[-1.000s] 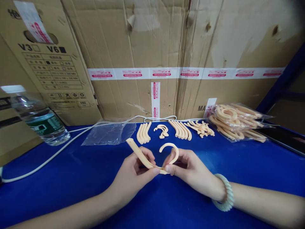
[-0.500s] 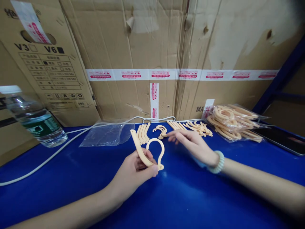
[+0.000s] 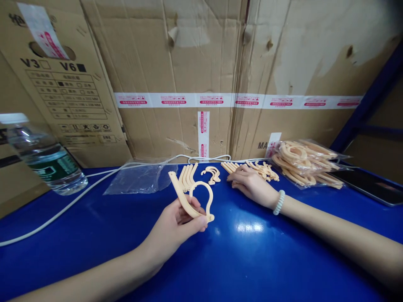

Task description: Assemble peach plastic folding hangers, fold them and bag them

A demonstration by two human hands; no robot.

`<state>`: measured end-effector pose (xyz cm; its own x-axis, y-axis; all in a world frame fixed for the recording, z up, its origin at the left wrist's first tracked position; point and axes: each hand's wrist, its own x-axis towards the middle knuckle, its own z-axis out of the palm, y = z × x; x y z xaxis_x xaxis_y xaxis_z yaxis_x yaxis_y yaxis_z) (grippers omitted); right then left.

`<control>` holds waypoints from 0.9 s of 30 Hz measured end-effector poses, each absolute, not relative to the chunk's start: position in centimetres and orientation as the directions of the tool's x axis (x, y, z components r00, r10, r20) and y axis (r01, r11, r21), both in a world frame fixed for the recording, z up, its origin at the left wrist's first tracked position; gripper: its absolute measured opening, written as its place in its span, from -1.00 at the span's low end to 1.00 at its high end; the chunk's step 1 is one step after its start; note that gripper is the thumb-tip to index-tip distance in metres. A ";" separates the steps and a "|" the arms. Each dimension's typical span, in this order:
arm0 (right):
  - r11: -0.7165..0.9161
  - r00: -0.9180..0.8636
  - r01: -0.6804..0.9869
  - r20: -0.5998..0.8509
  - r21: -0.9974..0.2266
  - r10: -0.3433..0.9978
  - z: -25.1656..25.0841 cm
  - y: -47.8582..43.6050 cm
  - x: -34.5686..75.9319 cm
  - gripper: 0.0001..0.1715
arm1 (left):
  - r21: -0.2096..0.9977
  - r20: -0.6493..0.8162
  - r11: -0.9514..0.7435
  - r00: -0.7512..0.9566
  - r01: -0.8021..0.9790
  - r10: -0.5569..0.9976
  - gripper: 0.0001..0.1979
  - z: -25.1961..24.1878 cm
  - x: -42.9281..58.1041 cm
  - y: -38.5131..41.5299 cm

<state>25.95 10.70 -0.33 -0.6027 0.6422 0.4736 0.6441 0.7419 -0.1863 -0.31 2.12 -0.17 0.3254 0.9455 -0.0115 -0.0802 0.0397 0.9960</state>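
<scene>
My left hand (image 3: 178, 222) is closed around a peach plastic hanger piece (image 3: 192, 199), a curved arm with a round hook joined to it, held just above the blue table (image 3: 239, 260). My right hand (image 3: 250, 182), with a pale bead bracelet at the wrist, rests on a row of curved peach arms (image 3: 229, 166) at the back of the table; its fingers curl over them, and I cannot see whether they grip one. Another row of arms (image 3: 188, 175) and a small heap of hooks (image 3: 212, 173) lie between the hands.
A pile of small peach parts (image 3: 262, 170) and a clear bag of the same pieces (image 3: 304, 165) sit at the back right. An empty plastic bag (image 3: 141, 178), a white cable (image 3: 72, 201) and a water bottle (image 3: 40, 155) lie left. Cardboard boxes (image 3: 201, 63) wall the back. A dark tablet (image 3: 368, 184) lies far right.
A second ago both hands held the arm and hook together. My right hand let go and reached back to the row of arms; my left hand keeps the joined piece.
</scene>
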 end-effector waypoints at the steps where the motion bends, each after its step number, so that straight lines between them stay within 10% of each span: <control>1: 0.740 -0.593 0.642 0.482 -0.200 0.645 -0.4 10.8 26.0 -0.78 | 0.996 -0.014 0.043 0.325 -0.083 0.946 -0.71 -0.2 -0.3 2.1; 10: 0.724 -0.429 0.553 0.605 -0.412 0.671 0.3 10.0 25.8 -0.80 | 0.995 -0.006 0.039 0.340 -0.092 0.941 -0.70 -0.7 -0.5 2.3; 13: 0.638 -0.211 0.413 0.613 -0.650 0.761 1.3 8.2 24.9 -0.75 | 0.993 -0.015 0.053 0.326 -0.107 0.945 -0.68 -0.8 -0.5 2.3; 19: 0.367 -0.112 -0.117 0.379 -0.923 0.919 2.3 4.0 22.2 -0.75 | 0.992 -0.023 0.061 0.313 -0.112 0.950 -0.64 -0.6 -0.3 2.3; 27: 0.075 -0.138 -0.252 0.112 -0.965 0.984 1.3 2.5 20.6 -0.51 | 0.997 0.073 -0.067 0.329 -0.030 0.941 -0.75 0.0 -0.1 2.2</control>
